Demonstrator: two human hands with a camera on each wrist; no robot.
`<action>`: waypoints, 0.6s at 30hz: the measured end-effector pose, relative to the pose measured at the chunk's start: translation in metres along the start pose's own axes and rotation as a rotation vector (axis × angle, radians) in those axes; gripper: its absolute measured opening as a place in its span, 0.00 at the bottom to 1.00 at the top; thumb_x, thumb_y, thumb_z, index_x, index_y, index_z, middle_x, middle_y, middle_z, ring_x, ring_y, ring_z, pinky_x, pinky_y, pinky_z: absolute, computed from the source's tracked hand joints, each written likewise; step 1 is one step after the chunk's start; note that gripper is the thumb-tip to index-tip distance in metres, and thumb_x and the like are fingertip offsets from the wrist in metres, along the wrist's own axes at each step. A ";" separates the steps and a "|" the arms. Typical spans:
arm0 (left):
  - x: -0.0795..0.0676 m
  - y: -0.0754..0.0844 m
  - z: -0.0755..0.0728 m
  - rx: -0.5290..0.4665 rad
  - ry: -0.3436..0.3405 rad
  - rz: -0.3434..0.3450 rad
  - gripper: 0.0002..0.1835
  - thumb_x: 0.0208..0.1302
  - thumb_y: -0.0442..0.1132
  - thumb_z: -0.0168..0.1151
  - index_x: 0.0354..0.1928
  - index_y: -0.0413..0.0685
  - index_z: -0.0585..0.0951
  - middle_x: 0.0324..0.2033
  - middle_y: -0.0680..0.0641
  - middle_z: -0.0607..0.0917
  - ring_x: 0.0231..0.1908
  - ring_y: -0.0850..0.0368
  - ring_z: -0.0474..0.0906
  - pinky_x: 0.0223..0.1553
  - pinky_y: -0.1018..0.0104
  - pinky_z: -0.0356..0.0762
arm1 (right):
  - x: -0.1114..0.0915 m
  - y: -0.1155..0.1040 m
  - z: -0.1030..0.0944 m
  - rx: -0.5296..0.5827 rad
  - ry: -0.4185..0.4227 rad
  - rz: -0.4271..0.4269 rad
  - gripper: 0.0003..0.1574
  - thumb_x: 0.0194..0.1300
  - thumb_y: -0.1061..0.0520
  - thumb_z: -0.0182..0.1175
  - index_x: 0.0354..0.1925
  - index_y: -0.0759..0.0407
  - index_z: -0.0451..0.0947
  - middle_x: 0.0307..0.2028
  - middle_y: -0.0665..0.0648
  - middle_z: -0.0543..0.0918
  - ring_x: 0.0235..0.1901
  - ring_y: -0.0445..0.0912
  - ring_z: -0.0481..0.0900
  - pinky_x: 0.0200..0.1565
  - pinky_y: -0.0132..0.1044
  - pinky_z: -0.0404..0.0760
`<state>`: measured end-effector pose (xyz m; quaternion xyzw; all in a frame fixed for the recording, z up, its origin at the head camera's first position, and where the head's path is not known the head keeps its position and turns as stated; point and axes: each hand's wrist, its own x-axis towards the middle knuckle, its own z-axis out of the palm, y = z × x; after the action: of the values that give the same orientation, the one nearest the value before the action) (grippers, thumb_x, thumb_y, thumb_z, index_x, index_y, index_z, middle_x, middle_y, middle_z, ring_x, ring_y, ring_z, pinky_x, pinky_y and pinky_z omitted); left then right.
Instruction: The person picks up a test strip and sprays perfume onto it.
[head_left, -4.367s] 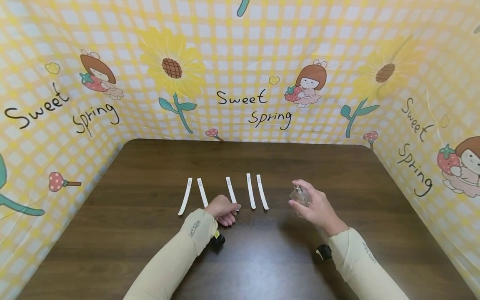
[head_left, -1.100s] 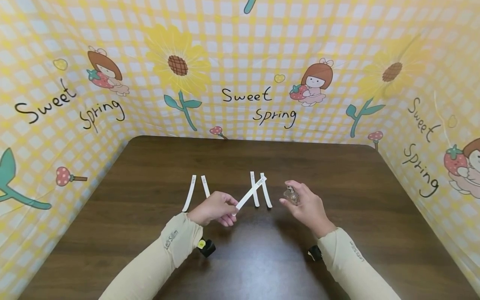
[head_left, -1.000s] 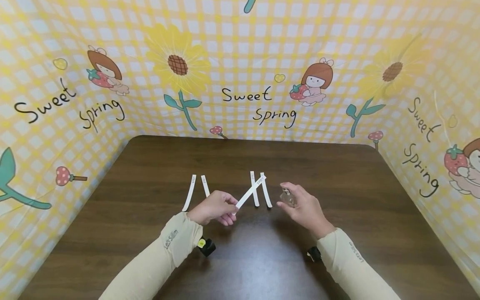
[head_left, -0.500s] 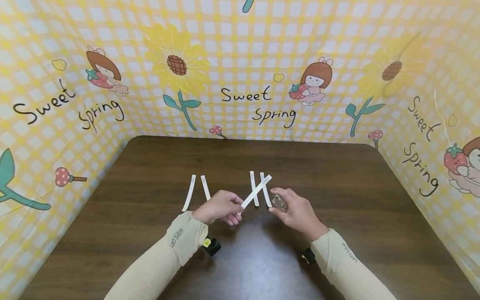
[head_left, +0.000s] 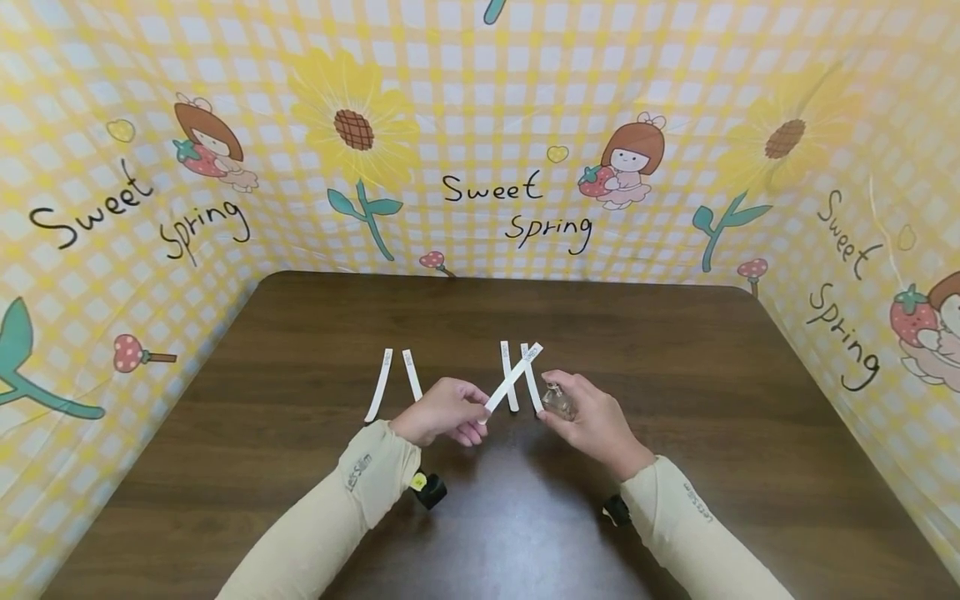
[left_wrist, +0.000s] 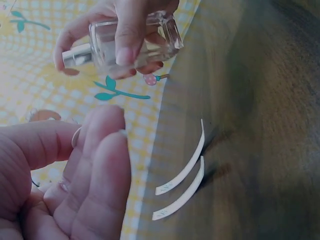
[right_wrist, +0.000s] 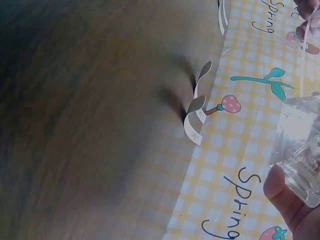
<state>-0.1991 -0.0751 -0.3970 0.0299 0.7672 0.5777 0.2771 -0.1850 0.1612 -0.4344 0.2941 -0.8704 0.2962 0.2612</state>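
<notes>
My left hand (head_left: 446, 410) pinches one end of a white paper scent strip (head_left: 510, 386), which slants up to the right above the table. In my right hand (head_left: 596, 425) is a clear glass perfume bottle (head_left: 558, 405), close to the right of that strip. The left wrist view shows the bottle (left_wrist: 106, 47) tilted sideways, with a fingertip at its silver spray top (left_wrist: 77, 56). Behind the held strip, two more strips lie on the table, one partly covered (head_left: 506, 354) and one beside it (head_left: 534, 392).
Two other strips lie left of my left hand, a left one (head_left: 378, 385) and a right one (head_left: 410, 371) partly hidden by that hand. The dark wooden table (head_left: 360, 312) backs onto a yellow checked cloth (head_left: 480, 108) that also covers both sides.
My left hand has lifted the middle strip off the table and shifted slightly right. My right hand has brought the perfume bottle leftward, nearer the held strip.
</notes>
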 end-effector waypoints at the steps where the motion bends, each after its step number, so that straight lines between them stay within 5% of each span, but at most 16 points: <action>1: 0.002 -0.002 0.000 -0.013 0.004 -0.004 0.14 0.63 0.25 0.54 0.49 0.23 0.75 0.19 0.44 0.81 0.15 0.62 0.76 0.19 0.70 0.81 | 0.000 0.000 -0.001 0.005 0.005 0.004 0.37 0.43 0.58 0.77 0.52 0.57 0.73 0.31 0.54 0.80 0.22 0.42 0.72 0.22 0.38 0.76; 9: 0.016 -0.019 -0.005 -0.185 0.068 -0.024 0.18 0.65 0.27 0.52 0.54 0.22 0.69 0.21 0.45 0.82 0.17 0.62 0.78 0.20 0.72 0.80 | -0.003 0.005 -0.005 0.016 0.043 0.055 0.44 0.38 0.64 0.78 0.54 0.59 0.69 0.37 0.59 0.78 0.29 0.50 0.78 0.26 0.46 0.81; 16: 0.024 -0.036 -0.007 -0.341 0.167 -0.062 0.20 0.67 0.27 0.51 0.59 0.24 0.66 0.21 0.48 0.80 0.17 0.63 0.78 0.21 0.73 0.80 | -0.002 -0.003 -0.011 0.063 -0.029 0.416 0.43 0.42 0.66 0.73 0.51 0.62 0.57 0.42 0.69 0.78 0.29 0.61 0.79 0.30 0.54 0.80; 18: 0.026 -0.040 -0.007 -0.368 0.186 -0.075 0.20 0.67 0.27 0.51 0.59 0.24 0.65 0.20 0.48 0.81 0.17 0.63 0.78 0.21 0.73 0.80 | -0.002 -0.005 -0.013 0.065 -0.035 0.463 0.42 0.42 0.66 0.71 0.49 0.63 0.55 0.42 0.70 0.76 0.28 0.62 0.79 0.31 0.53 0.80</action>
<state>-0.2134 -0.0853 -0.4419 -0.1033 0.6715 0.6978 0.2269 -0.1770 0.1678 -0.4247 0.0998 -0.9090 0.3709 0.1618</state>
